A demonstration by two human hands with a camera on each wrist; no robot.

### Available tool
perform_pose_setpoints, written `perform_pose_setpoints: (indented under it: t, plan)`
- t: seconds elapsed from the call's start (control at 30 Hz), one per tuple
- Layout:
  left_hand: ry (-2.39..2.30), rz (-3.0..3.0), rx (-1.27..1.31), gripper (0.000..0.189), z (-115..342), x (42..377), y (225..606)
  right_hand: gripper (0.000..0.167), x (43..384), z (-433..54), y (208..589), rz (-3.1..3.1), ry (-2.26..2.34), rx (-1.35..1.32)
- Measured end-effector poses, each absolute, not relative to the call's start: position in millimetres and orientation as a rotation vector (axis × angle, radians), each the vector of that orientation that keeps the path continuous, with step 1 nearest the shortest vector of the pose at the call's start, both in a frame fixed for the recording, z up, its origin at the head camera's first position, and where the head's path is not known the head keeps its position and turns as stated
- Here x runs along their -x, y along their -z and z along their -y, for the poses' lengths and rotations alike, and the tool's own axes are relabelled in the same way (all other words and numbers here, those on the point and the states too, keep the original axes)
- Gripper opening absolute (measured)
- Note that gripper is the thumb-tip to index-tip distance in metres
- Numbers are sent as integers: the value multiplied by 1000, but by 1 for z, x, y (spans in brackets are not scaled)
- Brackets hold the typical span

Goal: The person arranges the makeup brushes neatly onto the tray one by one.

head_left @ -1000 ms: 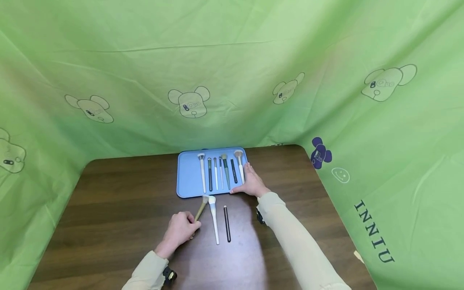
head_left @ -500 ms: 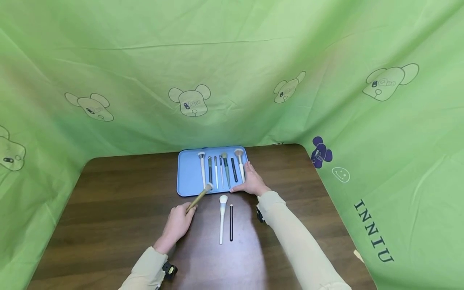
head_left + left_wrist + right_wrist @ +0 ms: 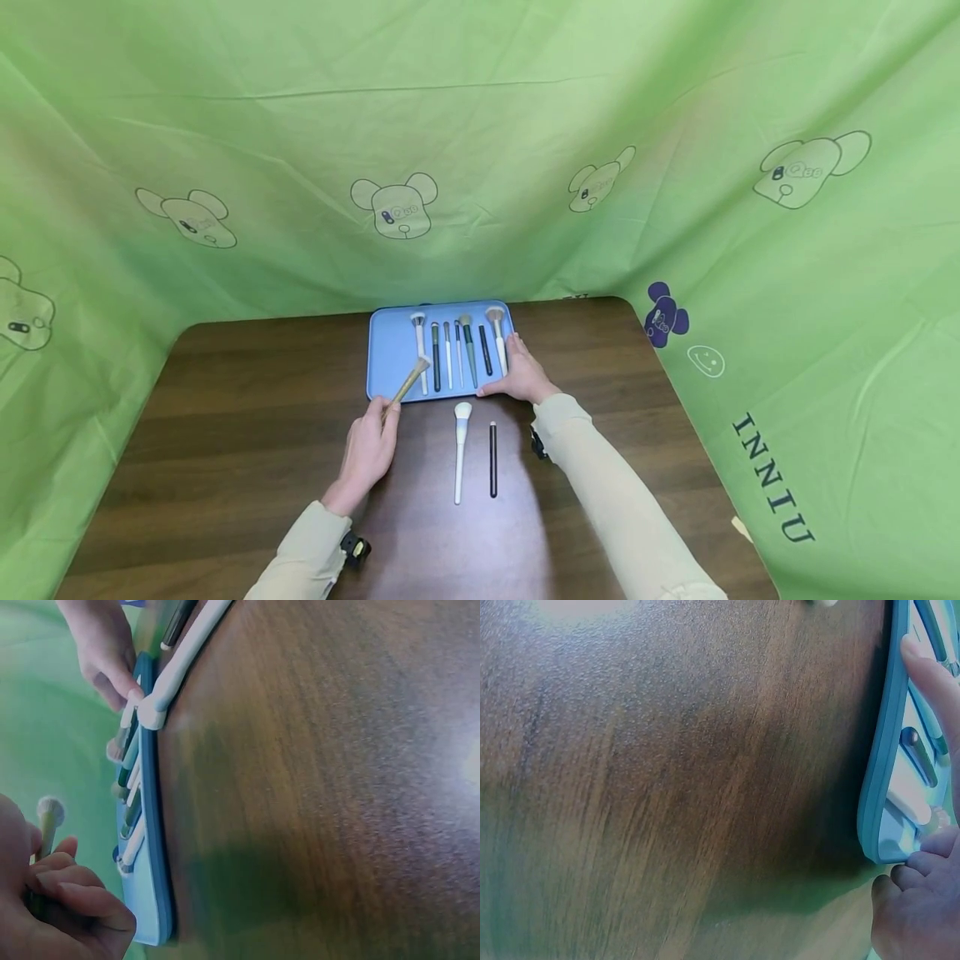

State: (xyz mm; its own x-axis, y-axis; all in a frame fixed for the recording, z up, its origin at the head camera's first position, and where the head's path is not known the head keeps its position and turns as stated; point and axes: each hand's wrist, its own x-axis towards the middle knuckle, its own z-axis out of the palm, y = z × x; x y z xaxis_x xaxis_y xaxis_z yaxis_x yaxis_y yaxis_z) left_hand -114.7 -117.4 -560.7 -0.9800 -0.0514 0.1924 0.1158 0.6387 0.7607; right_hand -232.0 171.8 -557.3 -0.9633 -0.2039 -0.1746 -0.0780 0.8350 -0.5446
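My left hand (image 3: 371,442) pinches an olive-handled makeup brush (image 3: 410,381) by its handle, the pale bristles pointing away from me. In the head view the brush overlaps the front left part of the blue tray (image 3: 388,342). My right hand (image 3: 522,375) holds the tray's front right corner, thumb at the front rim and fingers along the right side. Several makeup brushes lie side by side in the tray, among them a white-handled brush (image 3: 419,337), a green brush (image 3: 469,350) and a short black brush (image 3: 485,350).
On the wooden table (image 3: 247,417) before the tray lie a white makeup brush (image 3: 459,458) and a slim black brush (image 3: 492,462), roughly parallel. Green cloth (image 3: 480,167) with printed bear heads surrounds the table's back and sides.
My left hand has lifted the olive brush from the table and carried it forward to over the tray. The white and black brushes have shifted right and now lie apart. My right hand stays put.
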Motion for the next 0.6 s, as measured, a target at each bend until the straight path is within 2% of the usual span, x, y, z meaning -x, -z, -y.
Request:
perform_pose_setpoints:
  t: [0.17, 0.6]
  plan:
    - [1252, 2588, 80, 9, 115, 119, 560, 138, 234, -172, 560, -2796, 819, 219]
    - [1238, 2424, 6, 11, 112, 149, 563, 139, 234, -172, 560, -2789, 825, 194]
